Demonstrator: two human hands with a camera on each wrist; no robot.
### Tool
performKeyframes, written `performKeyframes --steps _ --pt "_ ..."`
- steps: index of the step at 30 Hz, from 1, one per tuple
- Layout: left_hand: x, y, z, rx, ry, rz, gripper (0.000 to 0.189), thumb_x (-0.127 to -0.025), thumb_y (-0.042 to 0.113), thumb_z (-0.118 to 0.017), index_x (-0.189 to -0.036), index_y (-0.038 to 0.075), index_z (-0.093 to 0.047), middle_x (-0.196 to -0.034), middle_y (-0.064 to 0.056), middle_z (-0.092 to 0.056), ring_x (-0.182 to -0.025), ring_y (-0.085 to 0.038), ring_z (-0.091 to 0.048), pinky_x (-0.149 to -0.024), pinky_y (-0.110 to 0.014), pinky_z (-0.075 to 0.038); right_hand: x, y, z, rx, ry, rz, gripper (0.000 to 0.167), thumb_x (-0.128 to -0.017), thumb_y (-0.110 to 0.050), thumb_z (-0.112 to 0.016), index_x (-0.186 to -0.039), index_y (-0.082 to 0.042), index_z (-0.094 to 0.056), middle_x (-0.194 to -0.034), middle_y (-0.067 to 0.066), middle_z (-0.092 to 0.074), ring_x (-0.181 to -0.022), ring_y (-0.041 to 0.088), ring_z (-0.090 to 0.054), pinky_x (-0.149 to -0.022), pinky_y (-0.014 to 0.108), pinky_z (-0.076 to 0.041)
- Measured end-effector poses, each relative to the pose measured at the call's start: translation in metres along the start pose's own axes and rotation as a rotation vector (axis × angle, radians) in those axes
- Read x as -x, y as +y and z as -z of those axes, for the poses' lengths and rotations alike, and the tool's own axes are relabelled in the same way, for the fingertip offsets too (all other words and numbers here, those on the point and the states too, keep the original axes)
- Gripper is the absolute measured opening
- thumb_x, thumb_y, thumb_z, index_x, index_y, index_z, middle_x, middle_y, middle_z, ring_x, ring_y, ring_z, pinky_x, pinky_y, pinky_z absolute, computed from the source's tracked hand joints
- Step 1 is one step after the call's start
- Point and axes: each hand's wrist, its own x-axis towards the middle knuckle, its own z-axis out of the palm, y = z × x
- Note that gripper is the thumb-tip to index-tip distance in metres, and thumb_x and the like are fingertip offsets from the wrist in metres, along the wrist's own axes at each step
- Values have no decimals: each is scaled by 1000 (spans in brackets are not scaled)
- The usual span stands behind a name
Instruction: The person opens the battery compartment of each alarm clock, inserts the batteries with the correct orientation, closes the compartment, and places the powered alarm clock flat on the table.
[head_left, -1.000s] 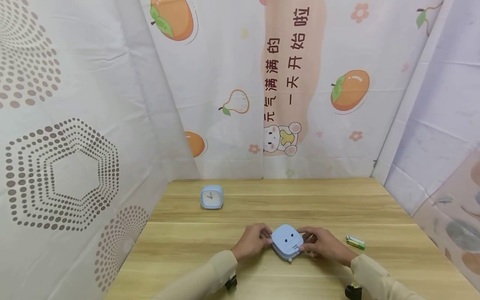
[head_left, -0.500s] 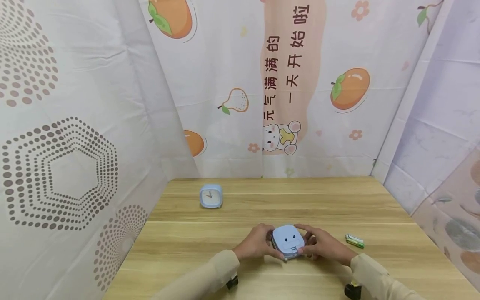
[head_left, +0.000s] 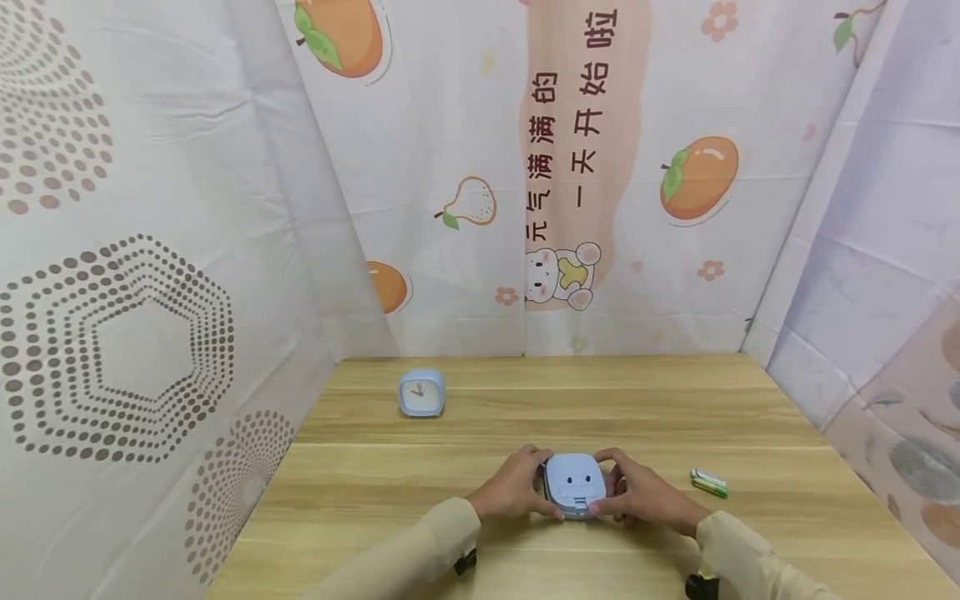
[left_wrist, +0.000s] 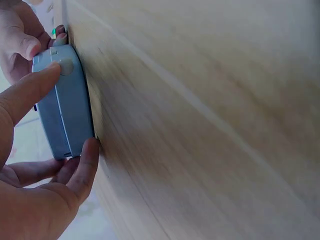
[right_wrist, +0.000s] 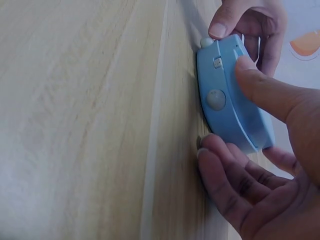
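Observation:
A small light blue alarm clock (head_left: 573, 477) lies face down on the wooden table, its back with two dark knobs and a cover panel facing up. My left hand (head_left: 516, 485) holds its left side; in the left wrist view, that thumb touches a pale round foot (left_wrist: 66, 67) on the near edge. From the other side my right hand (head_left: 643, 495) grips the clock. Its thumb (right_wrist: 250, 67) presses the back by the near edge, close to the small latch of the panel, while the fingers curl low along the side. The clock's dial is hidden underneath.
A second light blue clock (head_left: 422, 392) stands upright at the back left of the wooden table (head_left: 600, 400). To the right of my right hand lie green and white batteries (head_left: 709, 482). Printed curtains (head_left: 480, 275) hang behind and along both sides.
The clock has turned so that its near edge now faces me squarely. My left thumb has moved round onto that edge, and my right hand keeps its grip at the right side.

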Motion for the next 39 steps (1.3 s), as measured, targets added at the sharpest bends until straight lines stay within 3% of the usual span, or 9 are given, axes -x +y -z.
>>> performKeyframes --steps 11,17,22,28,34,39 --pt "-2 0 2 -19 -10 -21 101 -71 41 -95 -152 4 -47 -129 -6 -56 -109 -10 -54 -99 -27 -48 0 0 -6 7 -3 1 79 -87 -31 -85 -140 -3 -34 -94 13 -59 -71 26 -63 -58 38 -56" --pt "-1 1 3 -26 8 -6 97 -69 41 -97 -147 4 -53 -131 -6 -58 -110 -11 -56 -98 -27 -49 -1 -6 0 71 6 39 66 -95 -34 -76 -141 -3 -39 -90 11 -61 -67 25 -62 -54 36 -54" --pt "-2 1 3 7 7 1 95 -68 39 -97 -146 4 -54 -127 -2 -61 -108 -8 -57 -97 -26 -50 -6 -12 -1 258 117 207 45 -91 -34 -80 -125 -10 -62 -90 2 -60 -69 12 -55 -59 28 -49" --pt "-5 -3 1 58 3 -8 94 -68 35 -98 -146 4 -54 -122 4 -65 -105 -3 -59 -94 -23 -50 -9 -18 -10 503 127 395 13 -88 -32 -83 -97 -23 -80 -100 -6 -59 -73 3 -51 -62 23 -48" --pt "-3 -6 -1 86 2 -20 97 -67 32 -98 -147 2 -52 -119 4 -65 -101 -2 -59 -91 -21 -51 -6 -29 -21 765 179 501 7 -83 -25 -88 -86 -22 -82 -100 -10 -62 -77 -2 -54 -63 21 -50" --pt "-2 -6 0 107 -2 -39 91 -69 32 -98 -145 4 -55 -115 7 -63 -99 0 -58 -88 -21 -51 -6 -36 -28 893 231 560 9 -80 -23 -90 -81 -19 -81 -91 -12 -61 -76 -2 -51 -60 20 -49"
